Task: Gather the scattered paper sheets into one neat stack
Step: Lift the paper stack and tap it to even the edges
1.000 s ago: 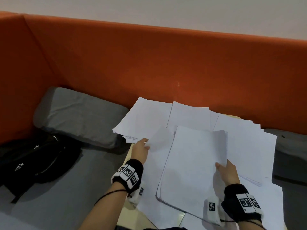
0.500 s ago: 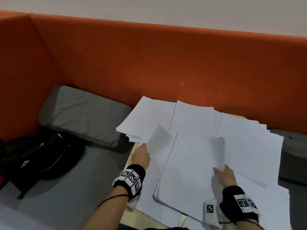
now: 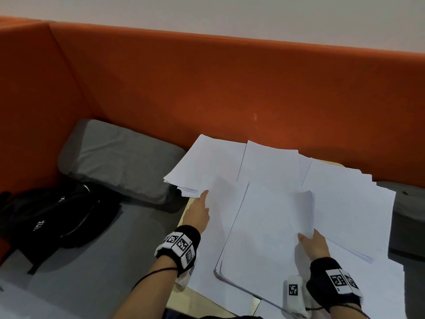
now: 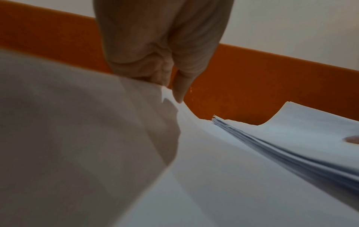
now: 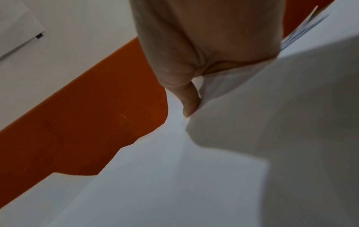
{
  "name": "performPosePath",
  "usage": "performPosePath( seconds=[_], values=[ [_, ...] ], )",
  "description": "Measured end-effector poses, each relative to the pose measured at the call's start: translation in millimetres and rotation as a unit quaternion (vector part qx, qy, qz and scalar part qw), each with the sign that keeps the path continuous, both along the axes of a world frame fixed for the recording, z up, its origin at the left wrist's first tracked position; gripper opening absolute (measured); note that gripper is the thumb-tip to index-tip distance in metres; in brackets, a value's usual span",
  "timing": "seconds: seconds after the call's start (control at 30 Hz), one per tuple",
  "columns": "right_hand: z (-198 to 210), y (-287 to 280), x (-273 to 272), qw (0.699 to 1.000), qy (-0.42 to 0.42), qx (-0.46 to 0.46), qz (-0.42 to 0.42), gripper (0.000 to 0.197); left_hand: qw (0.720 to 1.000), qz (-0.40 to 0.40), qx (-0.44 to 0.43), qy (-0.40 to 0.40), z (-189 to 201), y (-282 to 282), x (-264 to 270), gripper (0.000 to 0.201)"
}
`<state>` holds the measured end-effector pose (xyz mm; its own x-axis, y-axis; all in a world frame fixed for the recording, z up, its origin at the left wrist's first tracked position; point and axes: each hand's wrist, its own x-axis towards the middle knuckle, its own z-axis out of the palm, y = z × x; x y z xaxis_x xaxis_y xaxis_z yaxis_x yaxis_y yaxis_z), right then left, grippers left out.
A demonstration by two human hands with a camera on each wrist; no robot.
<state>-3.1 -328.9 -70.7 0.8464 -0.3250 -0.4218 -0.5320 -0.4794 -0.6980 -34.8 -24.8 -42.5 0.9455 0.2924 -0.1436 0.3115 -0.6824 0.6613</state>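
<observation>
White paper sheets lie spread over a small light wood table (image 3: 208,306). My right hand (image 3: 307,238) pinches the right edge of a thick middle stack (image 3: 264,238), thumb on top, and that edge curls upward. The right wrist view shows the thumb (image 5: 191,106) pressing the sheets (image 5: 233,79) against hidden fingers. My left hand (image 3: 202,201) pinches the raised edge of a loose sheet (image 3: 218,203) left of that stack. In the left wrist view, its fingers (image 4: 180,86) hold that sheet (image 4: 77,138). More piles lie at the back left (image 3: 207,162), back middle (image 3: 269,162) and right (image 3: 351,203).
An orange padded backrest (image 3: 230,88) runs behind the table. To the left, a grey cushion (image 3: 119,157) and a black bag (image 3: 53,219) lie on the grey seat (image 3: 92,272). Another grey cushion (image 3: 407,215) shows at the right edge.
The middle stack has come lower and nearer to me with my right hand. My left hand has stayed on the raised sheet, shifting slightly forward.
</observation>
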Motion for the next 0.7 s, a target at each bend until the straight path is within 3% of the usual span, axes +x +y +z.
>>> performPosePath(
  seconds=[0.1, 0.2, 0.27, 0.33, 0.4, 0.47, 0.57, 0.63, 0.7],
  values=[
    [1.5, 0.7, 0.4, 1.000, 0.005, 0.001, -0.001, 0.036, 0.998, 0.014, -0.054, 0.035, -2.0, -0.3, 0.2, 0.067],
    [4.4, 1.4, 0.7, 1.000, 0.007, -0.001, 0.005, 0.036, 0.996, 0.003, -0.058, 0.071, -3.5, 4.3, 1.6, 0.046],
    [7.3, 2.4, 0.8, 1.000, 0.013, -0.001, 0.013, 0.034, 0.999, -0.008, 0.006, 0.052, 13.8, 8.0, 4.1, 0.026],
    [9.5, 2.3, 0.8, 0.999, 0.022, 0.000, 0.026, 0.031, 0.993, -0.025, 0.112, 0.018, 47.3, 10.8, 8.7, 0.022],
    [12.8, 2.2, 2.1, 0.999, 0.031, 0.002, 0.040, 0.028, 0.985, -0.002, 0.159, -0.061, 90.0, 12.9, 11.6, 0.023],
    [18.4, 1.7, 1.8, 0.998, 0.034, 0.019, 0.043, 0.026, 0.975, 0.047, 0.098, -0.193, 127.6, 14.9, 12.5, 0.020],
    [25.1, 4.5, -1.7, 0.998, 0.035, 0.038, 0.045, 0.024, 0.935, 0.083, -0.124, -0.322, 155.1, 14.0, 14.6, 0.013],
    [24.2, 5.3, -6.3, 0.996, 0.030, 0.077, 0.030, 0.021, 0.903, 0.079, -0.274, -0.321, 154.0, 10.4, 19.5, 0.017],
    [23.8, 5.7, -11.2, 0.994, 0.030, 0.098, 0.025, 0.017, 0.898, 0.086, -0.342, -0.263, 136.0, 5.3, 28.1, 0.018]
  ],
)
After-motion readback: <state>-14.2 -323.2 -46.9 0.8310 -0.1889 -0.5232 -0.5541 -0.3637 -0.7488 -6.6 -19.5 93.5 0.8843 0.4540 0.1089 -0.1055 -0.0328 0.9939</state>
